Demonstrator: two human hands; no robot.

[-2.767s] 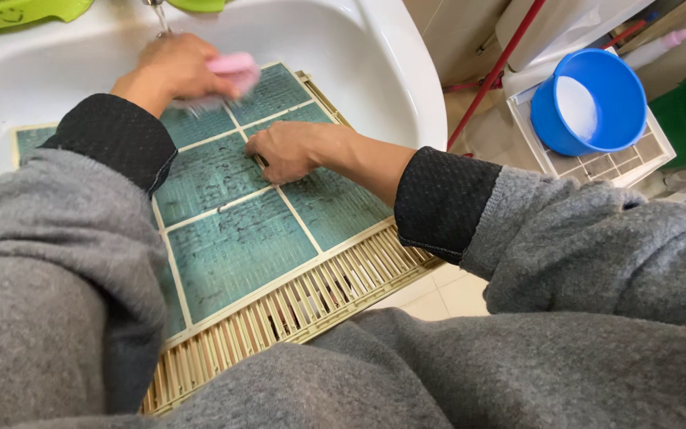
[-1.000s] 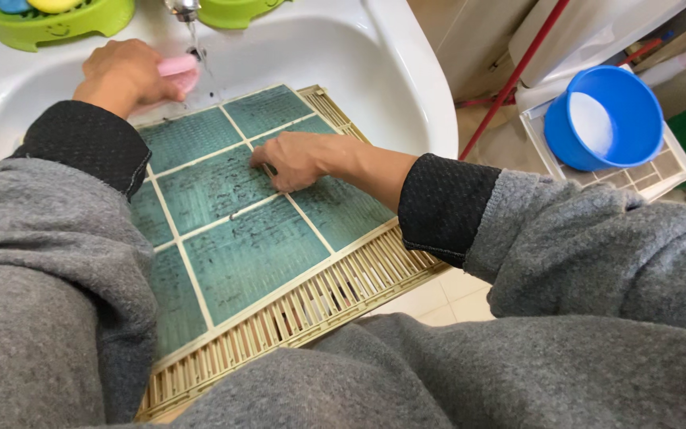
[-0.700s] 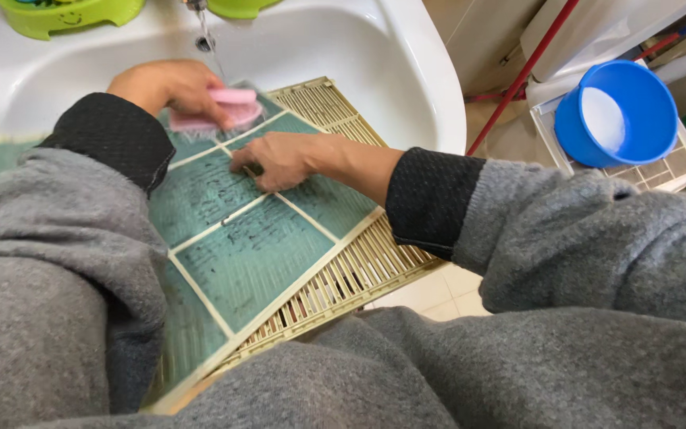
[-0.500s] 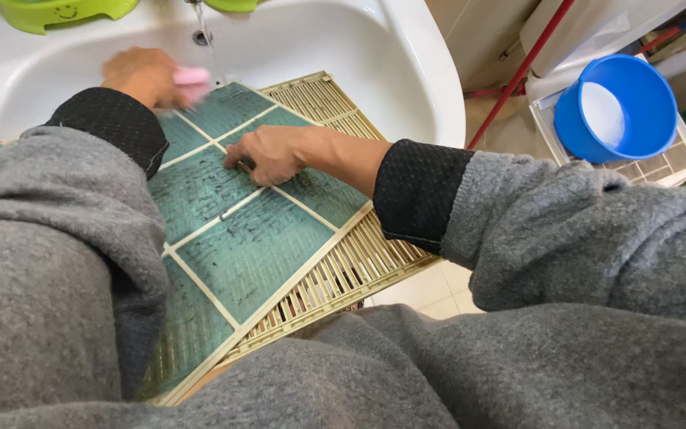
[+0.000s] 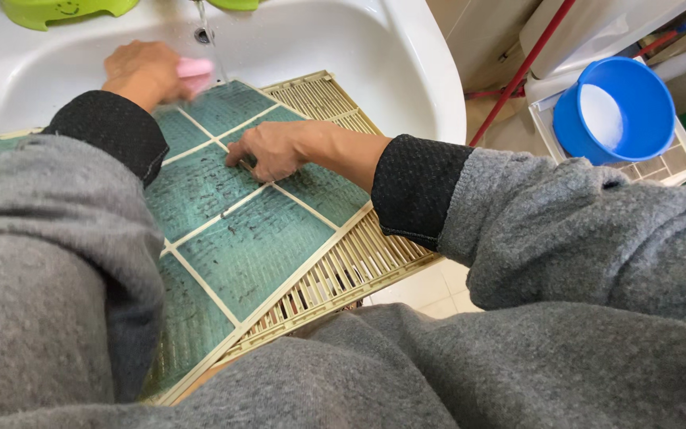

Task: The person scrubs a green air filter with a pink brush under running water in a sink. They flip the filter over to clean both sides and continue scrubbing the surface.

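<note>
A large air filter [image 5: 256, 246] with green mesh panels in a cream plastic frame lies tilted across a white sink [image 5: 414, 71], its near end over my lap. My left hand [image 5: 143, 70] grips a pink brush [image 5: 194, 67] at the filter's far edge, close to a thin stream of water from the tap. My right hand [image 5: 267, 149] presses flat on the mesh near the middle, fingers curled on a frame rib. Dark dirt specks cover the mesh.
A blue bucket [image 5: 614, 107] with white contents stands on a white grille panel [image 5: 680, 163] on the floor at right. A red pole [image 5: 518, 75] leans beside the sink. Green plastic holders [image 5: 65, 9] sit on the sink's back rim.
The filter has turned and slid so its slatted far corner shows in the sink. My left hand moved the brush back and forth near the tap; my right hand stayed pressed on the mesh.
</note>
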